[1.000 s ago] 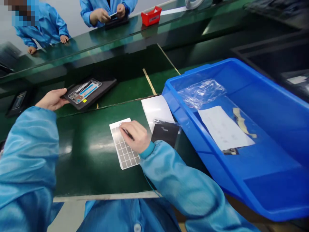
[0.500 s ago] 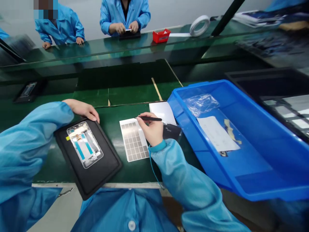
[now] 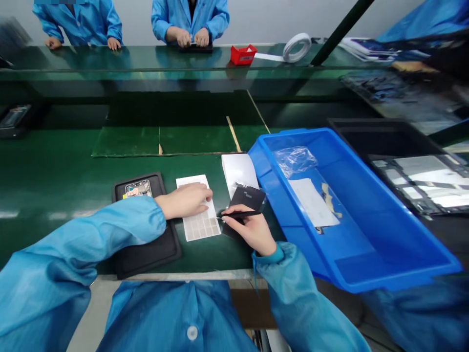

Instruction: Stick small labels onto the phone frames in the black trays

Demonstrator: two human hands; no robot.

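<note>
My left hand (image 3: pixel 190 199) lies on a white sheet of grey rectangular stickers (image 3: pixel 201 230), fingers stretched across its upper part. My right hand (image 3: pixel 252 229) pinches slim black tweezers (image 3: pixel 242 214), whose thin metal tip points left at the sheet's right edge. Left of the sheet lies a black padded tray (image 3: pixel 146 256), partly covered by my left sleeve. An opened phone (image 3: pixel 139 188) rests in it, only its upper end showing. Under and behind my right hand are a dark flat packet (image 3: pixel 249 195) and a white paper (image 3: pixel 240 171).
A blue bin (image 3: pixel 351 244) stands at right, holding clear plastic wrap (image 3: pixel 295 160) and a paper (image 3: pixel 313 201). Beyond it is a black tray with frame parts (image 3: pixel 421 171). Across the bench are two co-workers, a red box (image 3: pixel 244 55) and a white tape roll (image 3: pixel 296 48).
My left hand has left the black tray's edge and moved right onto the sticker sheet. The tray now sits straighter on the bench. My right hand with the tweezers has shifted right and nearer me.
</note>
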